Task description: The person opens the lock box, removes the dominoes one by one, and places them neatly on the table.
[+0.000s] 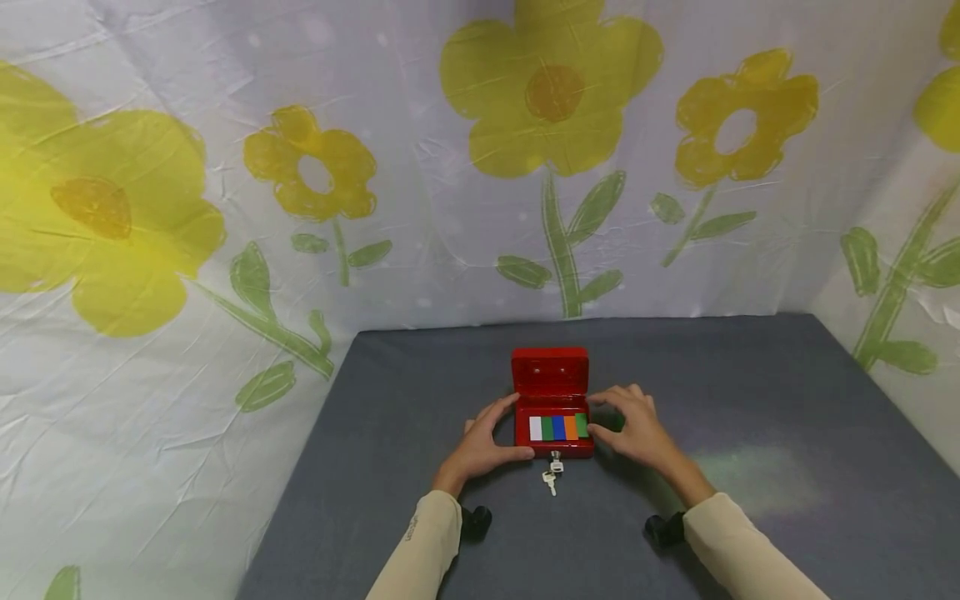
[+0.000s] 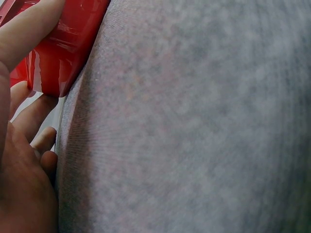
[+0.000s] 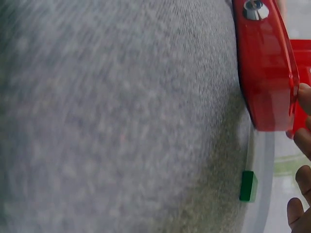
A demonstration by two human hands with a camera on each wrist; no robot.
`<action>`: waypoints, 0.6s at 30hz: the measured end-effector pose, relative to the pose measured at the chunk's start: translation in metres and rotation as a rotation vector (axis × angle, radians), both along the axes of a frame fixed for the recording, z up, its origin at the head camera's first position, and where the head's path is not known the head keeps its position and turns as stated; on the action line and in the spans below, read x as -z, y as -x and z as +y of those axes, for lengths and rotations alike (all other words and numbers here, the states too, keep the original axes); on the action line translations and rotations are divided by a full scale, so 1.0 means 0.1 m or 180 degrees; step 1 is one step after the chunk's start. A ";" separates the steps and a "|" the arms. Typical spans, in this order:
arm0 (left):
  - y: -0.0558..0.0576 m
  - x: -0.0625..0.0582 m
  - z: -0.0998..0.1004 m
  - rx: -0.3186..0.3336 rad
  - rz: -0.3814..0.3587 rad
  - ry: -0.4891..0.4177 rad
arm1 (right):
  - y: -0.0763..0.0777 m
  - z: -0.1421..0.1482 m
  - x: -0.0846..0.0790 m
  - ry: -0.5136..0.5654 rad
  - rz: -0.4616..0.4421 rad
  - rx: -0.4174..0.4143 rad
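Red cash box point(image 1: 577, 451), lid point(image 1: 551, 372) raised, on the desk point(image 1: 585, 558) before you; keys point(image 1: 551, 482) at the front lock. Contents, left to right: white block point(image 1: 536, 428), green block point(image 1: 547, 428), blue block point(image 1: 558, 428), orange block point(image 1: 571, 427), second green block point(image 1: 582, 425). Outside: loose green block point(image 3: 248, 186). Your left hand point(image 1: 483, 446): gripping the box's left end. Your right hand point(image 1: 633, 425): fingers apart, touching the right side. Left sleeve point(image 1: 423, 537): dark lettering, too small to read

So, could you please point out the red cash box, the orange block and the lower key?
Red cash box point(image 3: 265, 68): right wrist view, on its front wall.
Orange block point(image 1: 571, 427): head view, on its upper face.
Lower key point(image 1: 550, 479): head view, on its bow.
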State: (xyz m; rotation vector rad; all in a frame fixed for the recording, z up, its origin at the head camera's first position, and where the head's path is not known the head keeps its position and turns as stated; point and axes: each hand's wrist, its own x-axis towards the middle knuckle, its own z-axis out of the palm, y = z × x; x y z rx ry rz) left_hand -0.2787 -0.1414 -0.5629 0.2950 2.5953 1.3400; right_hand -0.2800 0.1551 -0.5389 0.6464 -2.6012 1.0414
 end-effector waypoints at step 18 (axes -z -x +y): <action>0.01 0.00 -0.02 0.0005 -0.0001 -0.0017 | 0.02 -0.18 -0.04 -0.0130 0.0120 -0.0158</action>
